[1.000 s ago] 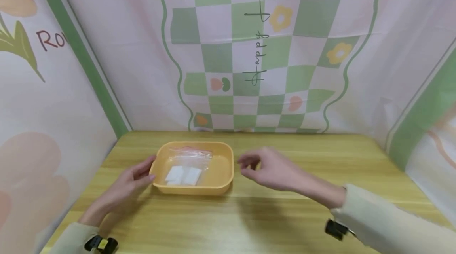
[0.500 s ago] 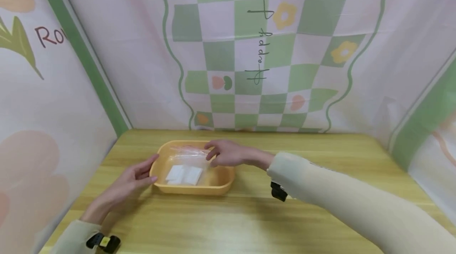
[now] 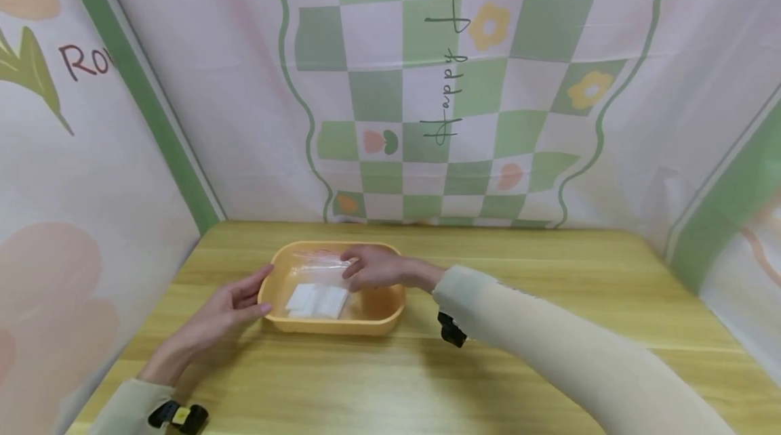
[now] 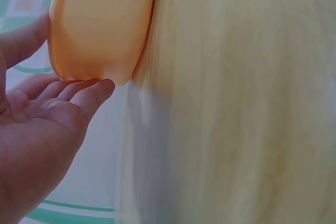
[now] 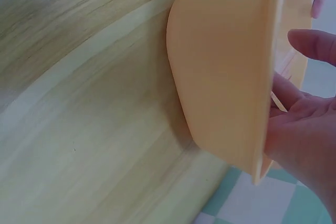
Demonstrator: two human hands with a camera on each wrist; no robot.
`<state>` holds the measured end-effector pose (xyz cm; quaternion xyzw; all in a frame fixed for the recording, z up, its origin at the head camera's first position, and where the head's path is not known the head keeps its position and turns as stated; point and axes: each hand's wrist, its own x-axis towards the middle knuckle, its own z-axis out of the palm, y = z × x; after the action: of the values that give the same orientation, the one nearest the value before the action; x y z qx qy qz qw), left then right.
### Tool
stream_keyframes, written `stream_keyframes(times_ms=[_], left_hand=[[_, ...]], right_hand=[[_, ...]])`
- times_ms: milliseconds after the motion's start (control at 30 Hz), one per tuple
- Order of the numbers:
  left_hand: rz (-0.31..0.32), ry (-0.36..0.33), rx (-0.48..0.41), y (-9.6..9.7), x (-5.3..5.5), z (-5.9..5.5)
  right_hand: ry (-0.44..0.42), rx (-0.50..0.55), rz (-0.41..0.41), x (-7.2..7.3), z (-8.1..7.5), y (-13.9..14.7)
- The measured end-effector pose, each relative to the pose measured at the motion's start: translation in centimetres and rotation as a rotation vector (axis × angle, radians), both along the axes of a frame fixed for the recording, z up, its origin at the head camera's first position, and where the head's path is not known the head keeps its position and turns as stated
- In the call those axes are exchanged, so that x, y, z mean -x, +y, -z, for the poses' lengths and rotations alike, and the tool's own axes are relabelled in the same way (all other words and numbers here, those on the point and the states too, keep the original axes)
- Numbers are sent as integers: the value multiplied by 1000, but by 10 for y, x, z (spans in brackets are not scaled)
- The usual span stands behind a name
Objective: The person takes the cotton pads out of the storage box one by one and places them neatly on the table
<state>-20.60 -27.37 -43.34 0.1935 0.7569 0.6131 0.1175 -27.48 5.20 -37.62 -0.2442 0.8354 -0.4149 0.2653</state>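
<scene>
A yellow-orange plastic basin (image 3: 372, 326) stands on the table. Inside it lies a clear zip-seal bag (image 3: 320, 271) with a reddish closure strip; flat white squares (image 3: 330, 302) show at its near end. My left hand (image 3: 222, 309) touches the basin's left end. In the left wrist view, its fingers (image 4: 86, 98) lie fairly straight against the outer wall, the thumb at the rim. Over the basin's right side, my right hand (image 3: 375, 267) reaches in beside the bag. The right wrist view has its thumb (image 5: 313, 44) apart from the fingers; the basin wall partly hides them.
The wooden table (image 3: 518, 272) extends to both sides and in front of the basin. A patterned cloth backdrop (image 3: 421, 96) hangs behind it, with another printed panel (image 3: 110, 171) along the left. Each wrist wears a dark strapped device (image 3: 179, 416).
My right hand has come from right of the basin to inside it, moving left and slightly down toward the bag. My left hand stays at the basin's left end.
</scene>
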Motion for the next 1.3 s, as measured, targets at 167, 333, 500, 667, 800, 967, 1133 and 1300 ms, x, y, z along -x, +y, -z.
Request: stream_keyframes(times_ms=[167, 333, 500, 667, 800, 967, 1133, 1300], left_hand=[[-2, -3, 4, 0, -1, -1], [4, -10, 5, -1, -2, -1], [-1, -15, 4, -1, -2, -1], [-9, -18, 7, 0, -2, -1], [-4, -31, -1, 0, -2, -2], [-2, -33, -3, 1, -3, -3], [4, -37, -3, 0, -3, -3], [15, -44, -13, 0, -2, -2]], right_hand=[[-52, 15, -12, 0, 6, -3], [-98, 41, -8, -1, 10, -7], [-133, 79, 11, 1, 11, -9], [-176, 193, 39, 3, 15, -11], [-143, 255, 28, 5, 19, -17], [-61, 253, 80, 3, 18, -30], [-21, 234, 188, 1, 18, -44], [11, 243, 264, 2, 23, -53]])
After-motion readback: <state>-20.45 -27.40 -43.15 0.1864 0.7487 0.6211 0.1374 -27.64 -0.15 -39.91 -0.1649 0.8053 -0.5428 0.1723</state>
